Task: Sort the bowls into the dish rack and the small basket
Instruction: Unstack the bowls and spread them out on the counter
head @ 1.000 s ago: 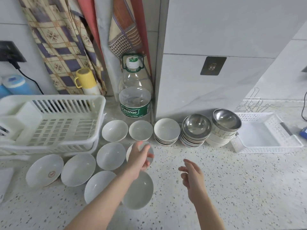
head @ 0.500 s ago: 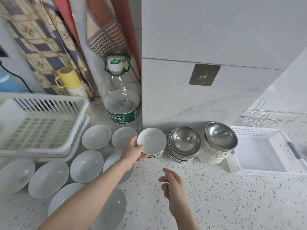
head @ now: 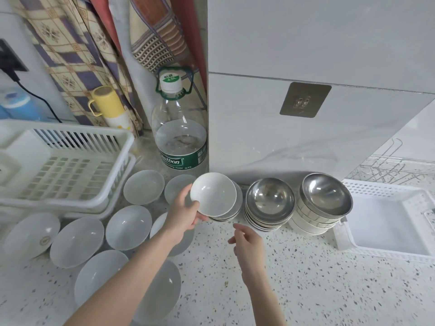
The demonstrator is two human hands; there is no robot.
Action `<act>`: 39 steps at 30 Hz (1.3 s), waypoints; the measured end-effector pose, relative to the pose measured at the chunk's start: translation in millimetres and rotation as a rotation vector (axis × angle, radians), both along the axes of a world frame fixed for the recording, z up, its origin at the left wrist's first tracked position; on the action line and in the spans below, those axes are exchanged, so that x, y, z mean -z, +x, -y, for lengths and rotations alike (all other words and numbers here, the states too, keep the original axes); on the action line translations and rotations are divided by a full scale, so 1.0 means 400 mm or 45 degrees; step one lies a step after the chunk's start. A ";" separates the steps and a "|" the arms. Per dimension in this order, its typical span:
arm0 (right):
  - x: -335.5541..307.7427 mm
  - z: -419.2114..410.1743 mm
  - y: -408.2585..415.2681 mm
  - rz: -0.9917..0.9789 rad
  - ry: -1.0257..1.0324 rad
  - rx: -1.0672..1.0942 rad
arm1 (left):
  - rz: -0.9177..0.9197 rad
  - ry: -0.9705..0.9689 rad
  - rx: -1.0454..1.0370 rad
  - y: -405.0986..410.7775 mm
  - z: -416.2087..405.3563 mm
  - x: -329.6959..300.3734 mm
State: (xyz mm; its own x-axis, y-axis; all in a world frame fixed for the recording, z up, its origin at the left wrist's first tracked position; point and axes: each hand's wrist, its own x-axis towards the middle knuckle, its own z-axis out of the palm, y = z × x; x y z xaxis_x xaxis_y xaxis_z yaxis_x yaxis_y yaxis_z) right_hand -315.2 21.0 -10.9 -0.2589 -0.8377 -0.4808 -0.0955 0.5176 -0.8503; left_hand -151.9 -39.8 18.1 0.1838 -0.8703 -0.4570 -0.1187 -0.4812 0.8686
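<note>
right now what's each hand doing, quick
Left hand: grips the small white bowl by its rim, lifted off its stack.
Right hand: open, fingers relaxed, holding nothing.

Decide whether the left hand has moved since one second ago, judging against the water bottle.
Yes. The left hand has gone from the loose white bowls toward the small stack below the water bottle, and now grips a small white bowl, lifted and tilted.

We see the dish rack [head: 63, 165] at left, the small basket [head: 388, 222] at right, bowl stacks [head: 299, 203] between them, a water bottle [head: 180, 137] behind.
</note>
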 end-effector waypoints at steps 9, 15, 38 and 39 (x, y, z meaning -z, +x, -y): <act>-0.004 0.096 0.063 -0.348 0.058 -0.174 | -0.178 -0.061 -0.267 0.090 -0.092 -0.012; -0.006 0.133 0.086 -0.284 0.112 -0.074 | -0.255 -0.047 -0.416 0.121 -0.130 -0.004; -0.039 0.139 0.158 -0.161 0.122 0.339 | -0.422 -0.062 -0.392 0.263 -0.248 -0.028; -0.042 0.138 0.160 -0.170 0.109 0.352 | -0.423 -0.066 -0.386 0.268 -0.249 -0.030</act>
